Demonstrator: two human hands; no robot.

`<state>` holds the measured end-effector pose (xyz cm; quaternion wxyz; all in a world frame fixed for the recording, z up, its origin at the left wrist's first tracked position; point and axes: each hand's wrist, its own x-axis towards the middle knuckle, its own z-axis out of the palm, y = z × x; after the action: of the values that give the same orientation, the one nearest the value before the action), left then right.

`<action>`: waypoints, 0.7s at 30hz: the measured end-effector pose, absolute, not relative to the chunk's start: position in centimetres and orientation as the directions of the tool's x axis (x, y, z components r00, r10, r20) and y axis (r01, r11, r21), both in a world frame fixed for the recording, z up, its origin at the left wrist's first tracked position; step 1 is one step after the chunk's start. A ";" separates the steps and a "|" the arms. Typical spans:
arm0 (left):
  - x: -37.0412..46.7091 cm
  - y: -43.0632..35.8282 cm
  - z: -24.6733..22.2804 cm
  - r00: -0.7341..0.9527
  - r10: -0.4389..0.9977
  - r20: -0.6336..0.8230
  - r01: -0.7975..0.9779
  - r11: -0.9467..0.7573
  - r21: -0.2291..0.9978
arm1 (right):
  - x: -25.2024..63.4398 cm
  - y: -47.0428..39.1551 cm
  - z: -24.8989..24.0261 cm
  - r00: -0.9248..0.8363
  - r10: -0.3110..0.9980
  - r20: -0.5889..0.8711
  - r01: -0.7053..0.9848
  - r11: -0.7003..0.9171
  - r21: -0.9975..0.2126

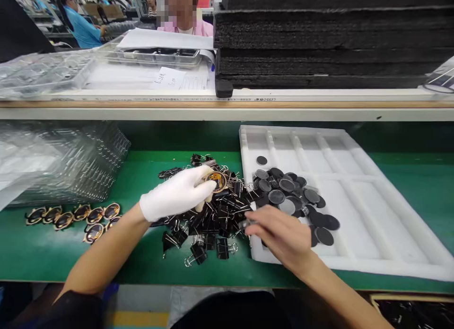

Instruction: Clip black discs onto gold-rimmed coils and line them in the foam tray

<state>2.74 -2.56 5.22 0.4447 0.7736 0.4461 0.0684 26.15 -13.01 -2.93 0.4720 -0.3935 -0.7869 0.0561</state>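
Observation:
My left hand (pixel 184 189), in a white glove, is closed on a round gold-rimmed piece (pixel 216 181) with a dark and amber inside. It is over a heap of black binder clips (pixel 222 220) with silver wire handles. Bare, my right hand (pixel 280 229) is at the right side of the heap, near the white tray's left edge. Its thumb and fingers pinch something small and greyish, too blurred to name. Black and clear-looking round discs (pixel 276 196) lie piled in the tray (pixel 383 225), just beyond my right hand.
Several similar gold-rimmed round pieces (pixel 95 215) lie on the green table (pixel 142 267) at left. Behind them stand stacked clear plastic trays (pixel 81 163). A shelf (pixel 142 112) crosses above, carrying black foam sheets (pixel 319 45) and papers. People sit beyond it.

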 end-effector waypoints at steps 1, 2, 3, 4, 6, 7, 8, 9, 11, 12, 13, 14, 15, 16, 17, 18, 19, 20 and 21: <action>3.0 -2.4 5.2 0.600 0.749 -0.281 0.630 -0.226 0.743 | 25.8 -12.4 -2.2 -0.101 0.763 0.638 0.500 0.594 -0.630; 3.3 -2.4 5.1 0.604 0.754 -0.258 0.628 -0.250 0.737 | 25.4 -11.8 -1.5 0.000 0.838 0.545 0.413 0.496 -0.763; 3.6 -2.4 5.0 0.606 0.762 -0.230 0.623 -0.275 0.732 | 25.0 -11.2 -1.0 0.051 0.892 0.450 0.325 0.411 -0.852; 3.9 -2.5 4.9 0.612 0.764 -0.205 0.614 -0.295 0.732 | 24.6 -10.6 -0.7 0.064 0.924 0.377 0.244 0.352 -0.904; 4.2 -2.7 4.7 0.645 0.741 -0.187 0.575 -0.310 0.757 | 23.9 -9.6 -0.6 0.051 0.951 0.304 0.123 0.296 -0.947; 4.2 -2.7 4.6 0.668 0.718 -0.194 0.550 -0.301 0.779 | 23.6 -9.3 -0.8 0.057 0.956 0.287 0.082 0.282 -0.956; 4.2 -2.6 4.4 0.690 0.695 -0.203 0.522 -0.283 0.805 | 23.4 -9.1 -1.1 0.079 0.958 0.275 0.045 0.272 -0.961; 4.1 -2.5 4.2 0.708 0.675 -0.209 0.489 -0.255 0.834 | 23.4 -9.1 -1.5 0.113 0.956 0.269 0.006 0.270 -0.963; 3.9 -2.1 3.8 0.725 0.653 -0.216 0.420 -0.171 0.892 | 23.6 -9.2 -2.2 0.175 0.951 0.256 -0.052 0.268 -0.962; 3.7 -1.9 3.6 0.727 0.650 -0.219 0.385 -0.122 0.915 | 23.9 -9.3 -2.5 0.190 0.950 0.248 -0.068 0.265 -0.962; 3.7 -1.6 3.4 0.727 0.649 -0.223 0.354 -0.077 0.932 | 24.3 -9.5 -2.8 0.193 0.951 0.240 -0.077 0.258 -0.963; 3.6 -1.4 3.3 0.726 0.648 -0.230 0.336 -0.043 0.941 | 24.7 -9.6 -3.0 0.189 0.955 0.229 -0.083 0.248 -0.965; 3.6 -1.3 3.1 0.725 0.646 -0.238 0.333 -0.026 0.943 | 25.1 -9.7 -3.2 0.184 0.958 0.220 -0.086 0.239 -0.967; 3.7 -1.2 3.1 0.720 0.648 -0.248 0.349 -0.030 0.937 | 25.5 -9.8 -3.3 0.189 0.958 0.215 -0.084 0.234 -0.969; 3.8 -1.1 3.0 0.711 0.654 -0.258 0.380 -0.049 0.924 | 25.7 -9.8 -3.5 0.205 0.954 0.217 -0.076 0.237 -0.969; 3.9 -1.2 3.0 0.696 0.667 -0.265 0.420 -0.080 0.904 | 25.8 -9.8 -3.5 0.222 0.948 0.227 -0.058 0.245 -0.968; 4.1 -1.2 3.0 0.677 0.687 -0.264 0.460 -0.115 0.880 | 25.8 -9.8 -3.5 0.234 0.942 0.239 -0.034 0.253 -0.967; 4.3 -1.4 2.9 0.656 0.711 -0.253 0.493 -0.149 0.857 | 25.7 -9.8 -3.5 0.242 0.937 0.253 -0.008 0.263 -0.965; 4.5 -1.5 2.8 0.640 0.732 -0.235 0.514 -0.180 0.839 | 25.4 -9.8 -3.3 0.246 0.932 0.268 0.014 0.273 -0.962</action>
<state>4.46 -1.52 2.85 0.4921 0.7601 0.4096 0.1108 25.44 -9.78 -3.34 0.6270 -0.4792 -0.4934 0.3657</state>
